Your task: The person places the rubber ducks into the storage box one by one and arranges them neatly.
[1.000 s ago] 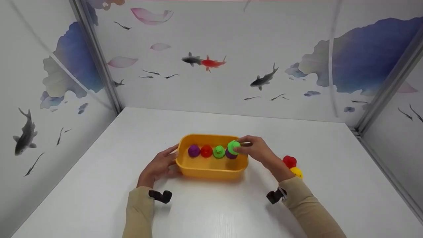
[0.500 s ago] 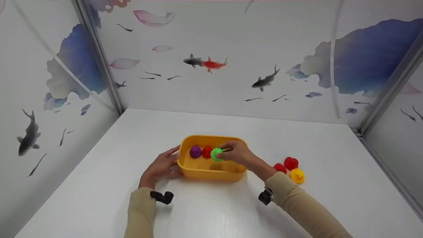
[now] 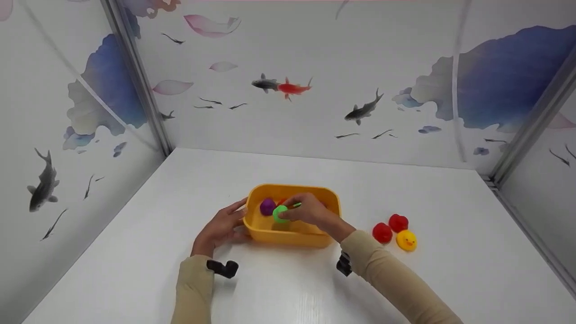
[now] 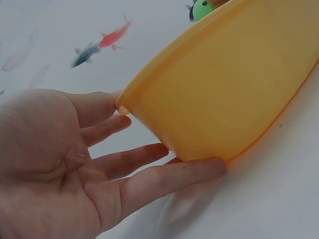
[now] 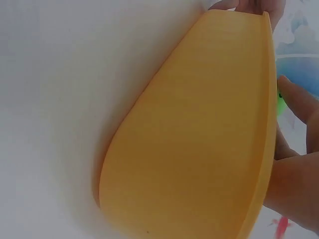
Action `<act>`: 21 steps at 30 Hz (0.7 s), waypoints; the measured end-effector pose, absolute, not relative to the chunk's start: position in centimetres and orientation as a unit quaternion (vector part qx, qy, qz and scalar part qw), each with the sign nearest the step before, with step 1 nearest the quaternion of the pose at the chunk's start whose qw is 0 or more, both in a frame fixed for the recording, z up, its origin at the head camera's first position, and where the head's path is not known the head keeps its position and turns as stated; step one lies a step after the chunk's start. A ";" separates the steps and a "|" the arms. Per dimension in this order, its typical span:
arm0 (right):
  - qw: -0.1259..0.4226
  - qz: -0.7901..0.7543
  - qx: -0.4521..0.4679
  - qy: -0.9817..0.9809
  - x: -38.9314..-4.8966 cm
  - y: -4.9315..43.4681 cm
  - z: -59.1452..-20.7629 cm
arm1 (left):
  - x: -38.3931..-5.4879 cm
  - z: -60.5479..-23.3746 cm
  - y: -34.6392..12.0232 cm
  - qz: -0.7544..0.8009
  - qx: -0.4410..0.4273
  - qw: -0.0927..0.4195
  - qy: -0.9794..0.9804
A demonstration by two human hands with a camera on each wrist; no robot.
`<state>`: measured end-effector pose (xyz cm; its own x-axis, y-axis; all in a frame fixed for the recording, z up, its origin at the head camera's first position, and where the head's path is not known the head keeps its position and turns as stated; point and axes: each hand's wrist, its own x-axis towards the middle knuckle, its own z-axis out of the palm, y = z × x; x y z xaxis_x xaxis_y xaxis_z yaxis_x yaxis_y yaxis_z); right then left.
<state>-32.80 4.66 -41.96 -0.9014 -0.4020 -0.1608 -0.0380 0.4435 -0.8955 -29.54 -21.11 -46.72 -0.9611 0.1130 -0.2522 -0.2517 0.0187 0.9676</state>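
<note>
A yellow plastic tub (image 3: 290, 238) stands on the white table, a row of small round toys inside it. My left hand (image 3: 222, 226) is at its left end. In the left wrist view nearly straight fingers (image 4: 194, 172) rest against the tub's outer wall and rim. My right hand (image 3: 308, 210) reaches inside, thumb and fingers pinching a green toy duck (image 3: 280, 214) above the tub floor. Just left of it lies a purple toy (image 3: 267, 206). A red toy (image 3: 281, 202) shows partly behind the duck. The right hand hides much of the tub's right half.
On the table right of the tub sit a red toy (image 3: 382, 233), a second red toy (image 3: 398, 222) and a yellow duck (image 3: 407, 240), close together. White panels (image 3: 306, 126) painted with fish and leaves enclose the table at the back and sides.
My right hand has carried the green duck leftward from the tub's right end to near the purple toy. The left hand stays on the tub. The nearer red toy outside shows from behind the right arm.
</note>
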 end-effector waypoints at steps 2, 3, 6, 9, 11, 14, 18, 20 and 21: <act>0.185 -0.499 -0.130 0.836 -32.8 4.2 -42.2 | -29.5 -46.8 -21.1 0.698 -0.052 0.131 0.702; 0.186 -0.496 -0.131 0.838 -32.8 4.0 -42.3 | -29.5 -46.8 -21.1 0.699 -0.054 0.131 0.701; 0.187 -0.494 -0.135 0.839 -32.9 3.4 -42.6 | -29.5 -46.7 -21.1 0.700 -0.056 0.131 0.700; 0.186 -0.497 -0.134 0.837 -33.1 3.0 -43.0 | -29.6 -46.6 -21.0 0.697 -0.056 0.131 0.703; 0.192 -0.497 -0.130 0.836 -33.1 2.7 -43.2 | -29.6 -46.6 -21.0 0.695 -0.055 0.132 0.704; 0.197 -0.493 -0.124 0.838 -33.2 2.3 -43.4 | -29.6 -46.7 -21.0 0.691 -0.046 0.135 0.708; 0.199 -0.484 -0.114 0.844 -33.1 1.7 -43.3 | -29.7 -46.9 -21.1 0.692 -0.042 0.136 0.708; 0.202 -0.481 -0.107 0.846 -33.0 1.4 -43.1 | -29.9 -46.9 -21.1 0.694 -0.043 0.137 0.706; 0.203 -0.481 -0.105 0.847 -33.0 1.2 -43.0 | -29.9 -47.0 -21.1 0.694 -0.041 0.137 0.706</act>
